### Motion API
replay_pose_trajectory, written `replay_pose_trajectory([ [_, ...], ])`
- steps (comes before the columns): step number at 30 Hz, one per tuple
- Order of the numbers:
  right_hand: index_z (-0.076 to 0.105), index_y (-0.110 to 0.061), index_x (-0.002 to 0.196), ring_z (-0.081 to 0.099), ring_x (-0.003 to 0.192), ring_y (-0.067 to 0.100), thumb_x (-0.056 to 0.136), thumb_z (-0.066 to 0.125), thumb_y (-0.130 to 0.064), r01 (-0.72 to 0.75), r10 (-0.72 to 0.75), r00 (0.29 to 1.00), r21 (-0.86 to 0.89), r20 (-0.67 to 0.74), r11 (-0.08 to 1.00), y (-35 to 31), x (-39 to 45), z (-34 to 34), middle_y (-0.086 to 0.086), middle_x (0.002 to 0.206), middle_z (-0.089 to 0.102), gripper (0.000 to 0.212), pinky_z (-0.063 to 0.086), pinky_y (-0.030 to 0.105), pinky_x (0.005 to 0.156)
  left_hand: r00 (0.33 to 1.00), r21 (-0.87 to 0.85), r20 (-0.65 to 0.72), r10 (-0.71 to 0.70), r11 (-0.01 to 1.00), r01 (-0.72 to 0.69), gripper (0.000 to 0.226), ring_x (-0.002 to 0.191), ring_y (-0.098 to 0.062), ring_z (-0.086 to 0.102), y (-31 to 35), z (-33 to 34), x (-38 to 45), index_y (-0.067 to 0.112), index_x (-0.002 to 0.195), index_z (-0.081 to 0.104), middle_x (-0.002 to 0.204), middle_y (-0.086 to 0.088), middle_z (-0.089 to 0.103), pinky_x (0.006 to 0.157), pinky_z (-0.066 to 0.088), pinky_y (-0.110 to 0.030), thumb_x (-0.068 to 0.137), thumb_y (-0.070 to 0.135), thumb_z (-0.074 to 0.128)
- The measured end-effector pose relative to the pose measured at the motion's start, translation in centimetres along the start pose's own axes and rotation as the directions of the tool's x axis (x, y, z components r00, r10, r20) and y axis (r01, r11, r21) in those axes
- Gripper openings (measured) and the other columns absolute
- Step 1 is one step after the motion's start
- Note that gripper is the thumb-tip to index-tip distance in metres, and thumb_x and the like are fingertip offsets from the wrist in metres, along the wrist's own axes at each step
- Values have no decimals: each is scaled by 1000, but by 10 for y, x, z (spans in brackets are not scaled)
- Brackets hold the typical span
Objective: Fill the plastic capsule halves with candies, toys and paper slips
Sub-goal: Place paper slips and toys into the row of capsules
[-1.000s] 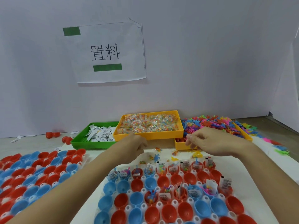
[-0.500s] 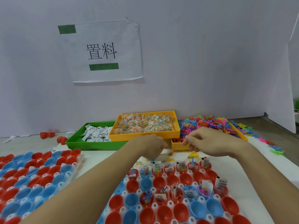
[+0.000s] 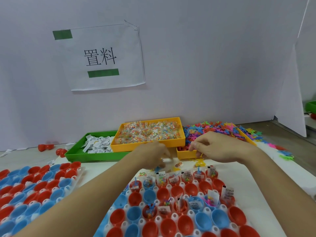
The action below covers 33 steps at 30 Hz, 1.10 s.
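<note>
A white tray (image 3: pixel 172 217) of red and blue capsule halves lies in front of me. Its far rows hold candy packets, toys and paper slips. My left hand (image 3: pixel 153 155) is blurred over the cloth in front of the candy tray (image 3: pixel 148 147), fingers curled down among loose pieces; a grip cannot be made out. My right hand (image 3: pixel 217 147) hovers at the front edge of the toy tray (image 3: pixel 185 154), fingertips and thumb pinched on something small. A yellow toy (image 3: pixel 200 163) lies just below it. The green tray (image 3: pixel 77 153) holds paper slips.
A second tray of red and blue capsule halves (image 3: pixel 34 189) lies at the left. Loose colourful toys (image 3: pixel 253 132) spill over the table at the right. Red capsule halves (image 3: pixel 45 147) sit by the white wall, which carries a paper sign (image 3: pixel 102 57).
My left hand has moved right and forward from the candy tray's front to the cloth by the filled row. My right hand stays at the toy tray's edge. The view has shifted.
</note>
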State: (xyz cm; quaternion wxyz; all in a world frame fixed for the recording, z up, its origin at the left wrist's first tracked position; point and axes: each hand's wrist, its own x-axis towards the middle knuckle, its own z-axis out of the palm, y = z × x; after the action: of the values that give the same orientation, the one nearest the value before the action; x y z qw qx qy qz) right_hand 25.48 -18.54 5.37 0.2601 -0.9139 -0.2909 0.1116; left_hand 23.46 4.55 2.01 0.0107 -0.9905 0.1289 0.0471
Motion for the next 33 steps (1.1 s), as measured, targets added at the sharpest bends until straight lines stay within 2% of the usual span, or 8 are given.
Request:
replay_pose_trajectory([
  [4,68,-26,119,62,94,0,106,37,-42,-2,2,1000,-17,10,1000,0,-1,-1,-8,101,71,37,48,23,85,1000,-39,-3,6,999,-6,28,72,-3,50,-3,1,3,27,120,72,112,5,68,64,45,-23,92,28,68],
  [11,68,-27,119,62,95,0,106,38,-43,2,-1,1000,-14,24,1000,-1,-2,-1,-9,100,71,36,48,27,90,997,-119,-68,-24,993,16,17,74,-5,55,-7,7,3,22,103,79,102,8,74,73,57,-31,88,27,73],
  [15,68,-26,119,62,93,0,106,39,-43,13,-13,1000,-10,16,1000,0,-1,-1,-10,99,70,36,49,24,87,991,-286,-134,-4,957,-35,15,53,6,56,-4,-1,-1,14,101,79,81,11,74,60,46,-10,87,18,74],
  [18,69,-27,118,63,93,0,104,43,-42,54,-54,998,-5,-18,999,-4,-1,1,-13,97,70,33,51,22,84,971,-462,-235,-43,884,-72,11,37,0,51,-1,-15,-14,14,96,80,52,14,62,45,40,-9,88,17,73],
  [22,66,-41,114,63,99,-1,95,65,-37,240,-224,962,91,-154,967,-18,-1,5,-19,100,68,20,51,23,88,944,-663,-307,-123,739,-119,7,43,-29,49,1,-28,-41,30,86,79,51,-3,63,44,46,-37,88,27,73],
  [27,70,-47,106,67,96,-2,85,78,-28,452,-394,879,211,-268,867,-50,-11,7,-19,98,71,30,57,25,79,941,-851,-320,-112,470,-233,16,42,-16,37,12,-40,-83,19,90,81,47,-3,55,41,31,-22,83,30,72],
  [31,76,-36,99,69,89,5,84,79,-26,504,-443,850,196,-284,841,-67,-15,15,-13,90,74,18,60,33,76,945,-865,-321,-62,425,-266,19,41,-15,36,15,-45,-105,22,69,77,50,-8,52,42,30,-22,84,31,70],
  [33,77,-33,96,70,85,8,83,80,-23,523,-457,838,196,-299,830,-72,-16,18,-12,86,74,16,60,33,71,949,-872,-309,-67,419,-254,18,42,-15,37,13,-45,-112,20,73,78,50,-8,52,42,31,-21,85,30,70],
])
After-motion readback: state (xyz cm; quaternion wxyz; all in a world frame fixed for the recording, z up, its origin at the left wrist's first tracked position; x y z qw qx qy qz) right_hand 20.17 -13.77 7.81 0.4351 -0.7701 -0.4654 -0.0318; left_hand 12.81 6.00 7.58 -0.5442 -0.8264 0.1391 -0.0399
